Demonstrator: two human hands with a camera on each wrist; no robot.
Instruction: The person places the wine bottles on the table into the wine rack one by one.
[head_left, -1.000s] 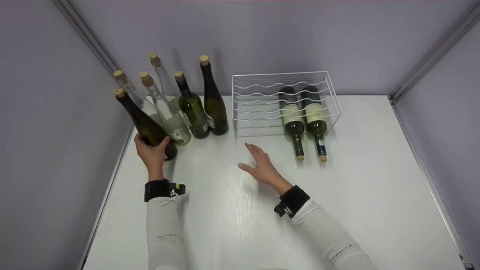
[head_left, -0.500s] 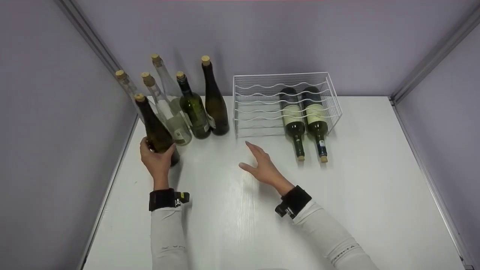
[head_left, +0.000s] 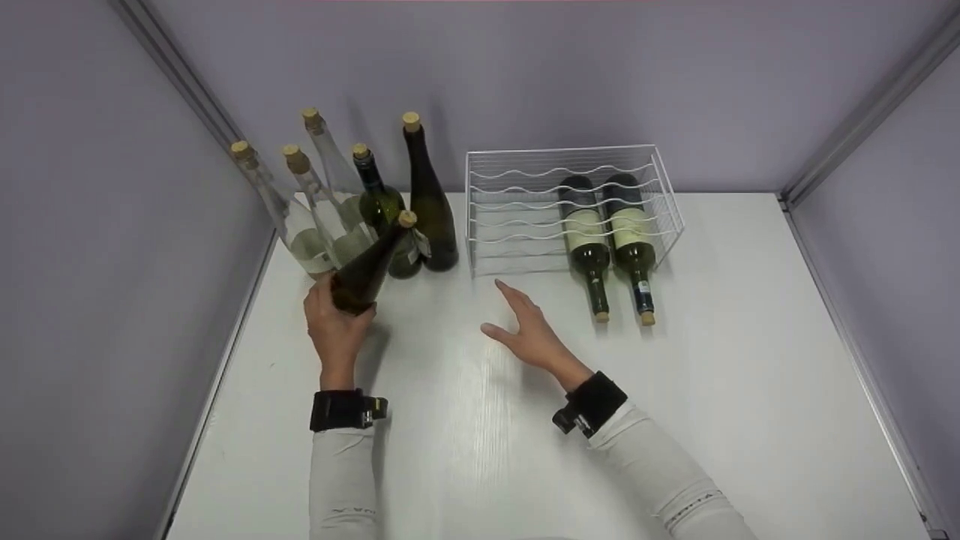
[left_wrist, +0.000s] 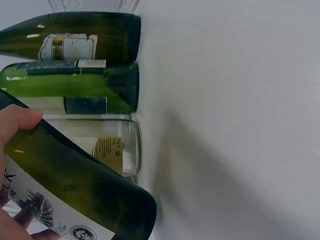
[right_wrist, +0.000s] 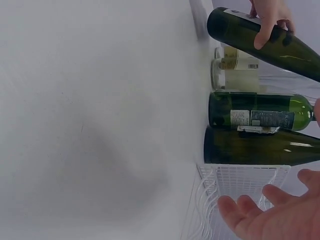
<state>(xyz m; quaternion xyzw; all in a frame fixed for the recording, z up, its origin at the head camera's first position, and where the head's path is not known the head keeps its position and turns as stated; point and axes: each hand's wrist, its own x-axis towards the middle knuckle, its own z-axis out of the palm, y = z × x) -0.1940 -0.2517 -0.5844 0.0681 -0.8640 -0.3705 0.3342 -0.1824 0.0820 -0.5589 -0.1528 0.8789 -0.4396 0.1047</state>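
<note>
A dark, corked wine bottle (head_left: 369, 271) is in my left hand (head_left: 337, 330), fingers and thumb wrapped round its lower body. Its neck leans to the right, and in the right wrist view its base looks lifted off the table. A white label with dark print faces the palm side of this bottle (left_wrist: 75, 170) in the left wrist view. My right hand (head_left: 534, 336) hovers in front of the wire rack with its fingers spread and nothing in them. Behind the left hand stand clear bottles (head_left: 289, 217), a green bottle (head_left: 379, 199) and another dark bottle (head_left: 431, 210), all corked.
A white wire rack (head_left: 517, 251) with wavy bars stands against the back wall. Two labelled wine bottles (head_left: 589, 255) lie in its right side, necks toward me. Grey panels (head_left: 90, 300) border the white table (head_left: 465, 450) at the left, back and right.
My left hand has drawn the dark bottle right and away from the left end of the group. The bottle's neck has swung from leaning left to leaning right. The right hand has barely moved.
</note>
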